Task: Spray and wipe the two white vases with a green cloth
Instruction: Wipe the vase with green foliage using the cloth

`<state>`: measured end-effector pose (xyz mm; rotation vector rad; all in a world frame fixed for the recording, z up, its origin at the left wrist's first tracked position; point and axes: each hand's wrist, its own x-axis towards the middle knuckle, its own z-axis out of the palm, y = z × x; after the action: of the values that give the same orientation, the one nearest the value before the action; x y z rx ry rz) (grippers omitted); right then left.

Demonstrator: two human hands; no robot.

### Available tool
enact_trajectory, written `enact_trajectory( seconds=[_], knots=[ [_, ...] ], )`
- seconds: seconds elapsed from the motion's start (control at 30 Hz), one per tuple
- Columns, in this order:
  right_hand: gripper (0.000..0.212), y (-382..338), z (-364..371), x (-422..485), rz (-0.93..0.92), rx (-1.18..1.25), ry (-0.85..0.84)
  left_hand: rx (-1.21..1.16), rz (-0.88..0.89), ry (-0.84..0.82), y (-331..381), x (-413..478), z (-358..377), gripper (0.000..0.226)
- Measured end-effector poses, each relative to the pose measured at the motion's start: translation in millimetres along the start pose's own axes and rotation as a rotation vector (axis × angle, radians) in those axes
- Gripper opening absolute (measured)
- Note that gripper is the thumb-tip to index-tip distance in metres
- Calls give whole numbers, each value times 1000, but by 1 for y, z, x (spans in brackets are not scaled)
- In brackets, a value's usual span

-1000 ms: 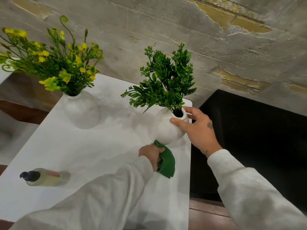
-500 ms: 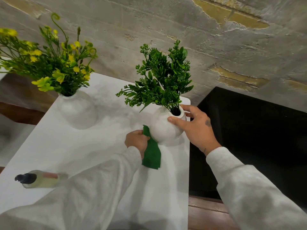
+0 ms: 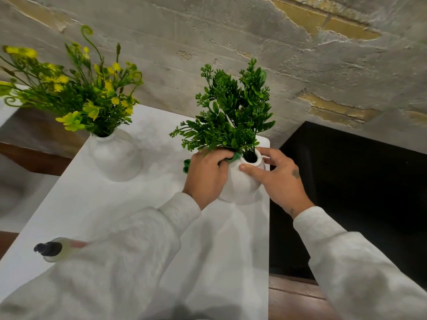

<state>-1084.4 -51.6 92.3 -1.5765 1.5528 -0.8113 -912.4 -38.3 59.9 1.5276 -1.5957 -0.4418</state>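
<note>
A round white vase (image 3: 240, 183) with dark green foliage stands near the right edge of the white table (image 3: 129, 204). My left hand (image 3: 206, 175) presses the green cloth (image 3: 233, 157) against the vase's upper left side, close to its neck; most of the cloth is hidden under the hand, with a bit (image 3: 186, 165) showing at the left. My right hand (image 3: 277, 179) holds the vase from the right, thumb across its front and fingers at the rim. A second white vase (image 3: 115, 155) with yellow flowers stands further left, untouched. The spray bottle (image 3: 53, 249) stands at the table's near left.
A rough concrete wall (image 3: 231, 42) rises right behind the table. To the right of the table lies a black surface (image 3: 346, 192), with wooden boards (image 3: 293, 301) below it. Wooden furniture (image 3: 34, 155) sits left of the table.
My left hand has moved the green cloth from the vase's base up along its left side to the neck. My right hand stays on the vase.
</note>
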Motion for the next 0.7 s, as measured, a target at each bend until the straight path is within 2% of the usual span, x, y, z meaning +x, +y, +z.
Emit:
enact_trajectory(
  seconds=[0.23,0.33,0.4,0.47,0.53,0.7],
  knots=[
    [44,1,1,1,-17,-27,14,-51,48,73,-4,-36,8,37],
    [45,2,0,2,-7,-17,7,-53,6,86,-8,-21,9,34],
    [47,2,0,1,6,-15,6,51,-21,52,-16,-2,11,27],
    [48,2,0,1,9,-6,5,92,-138,-100,-25,12,13,28],
    [49,1,1,1,12,-3,1,38,-327,-218,-33,16,13,33],
    [45,1,0,1,21,-5,1,-186,-593,-216,-53,-17,20,18]
  ],
)
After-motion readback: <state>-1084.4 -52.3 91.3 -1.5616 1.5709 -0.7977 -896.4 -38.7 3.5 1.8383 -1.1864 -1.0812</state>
